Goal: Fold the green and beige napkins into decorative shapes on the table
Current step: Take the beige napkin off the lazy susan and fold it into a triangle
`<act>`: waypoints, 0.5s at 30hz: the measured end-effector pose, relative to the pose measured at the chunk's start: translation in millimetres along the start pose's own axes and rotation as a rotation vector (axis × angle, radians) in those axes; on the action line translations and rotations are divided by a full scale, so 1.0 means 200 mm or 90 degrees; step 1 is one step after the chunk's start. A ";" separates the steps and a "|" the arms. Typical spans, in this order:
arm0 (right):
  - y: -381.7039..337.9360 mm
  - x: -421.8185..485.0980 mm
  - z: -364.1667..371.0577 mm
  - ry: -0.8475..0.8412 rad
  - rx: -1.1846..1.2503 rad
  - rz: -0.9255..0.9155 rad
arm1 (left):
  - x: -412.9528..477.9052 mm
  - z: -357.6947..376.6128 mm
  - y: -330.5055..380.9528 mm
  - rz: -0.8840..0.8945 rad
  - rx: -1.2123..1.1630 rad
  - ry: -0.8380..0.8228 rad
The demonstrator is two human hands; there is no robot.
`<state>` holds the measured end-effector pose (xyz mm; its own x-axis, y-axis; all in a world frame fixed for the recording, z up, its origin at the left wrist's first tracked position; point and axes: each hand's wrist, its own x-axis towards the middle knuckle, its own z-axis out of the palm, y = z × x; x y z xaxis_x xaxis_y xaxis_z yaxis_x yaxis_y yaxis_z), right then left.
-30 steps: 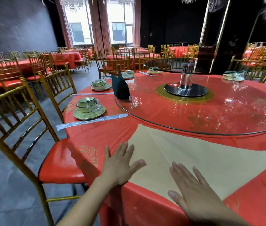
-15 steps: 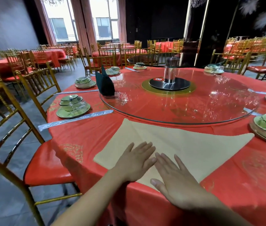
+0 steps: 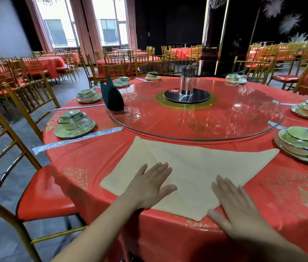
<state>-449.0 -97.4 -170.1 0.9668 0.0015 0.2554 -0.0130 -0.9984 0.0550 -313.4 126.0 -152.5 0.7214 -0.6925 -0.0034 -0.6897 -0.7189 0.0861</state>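
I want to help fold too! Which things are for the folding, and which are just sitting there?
For the folding:
beige napkin; left hand and right hand, flat on it; dark green napkin, standing folded.

Just sitting there:
bowl sets; long wrapped packets; glass turntable; gold chairs.

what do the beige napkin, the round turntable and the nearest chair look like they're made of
Beige napkin: woven cloth, matte, by its soft crease and fine texture.
Turntable: clear glass, glossy; the red tablecloth shows through and lights glint on it.
Chair: gold-painted frame, metal or wood, unclear; red seat pad shiny, probably vinyl.
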 end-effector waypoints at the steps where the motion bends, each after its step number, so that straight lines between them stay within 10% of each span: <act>1: 0.05 -0.01 -0.06 -0.010 0.087 0.072 | 0.00 0.00 0.00 0.001 -0.004 0.001; 9: 0.31 0.19 -0.17 0.037 0.975 0.547 | 0.00 -0.01 0.00 -0.001 -0.029 -0.014; 15: 0.41 0.39 -0.11 0.164 0.879 0.685 | 0.00 -0.02 -0.01 -0.004 -0.036 -0.024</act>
<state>-379.6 -178.3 -124.5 0.6130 -0.7544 -0.2346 -0.2207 0.1217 -0.9677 -311.3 126.9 -149.0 0.7222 -0.6903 -0.0424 -0.6796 -0.7197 0.1418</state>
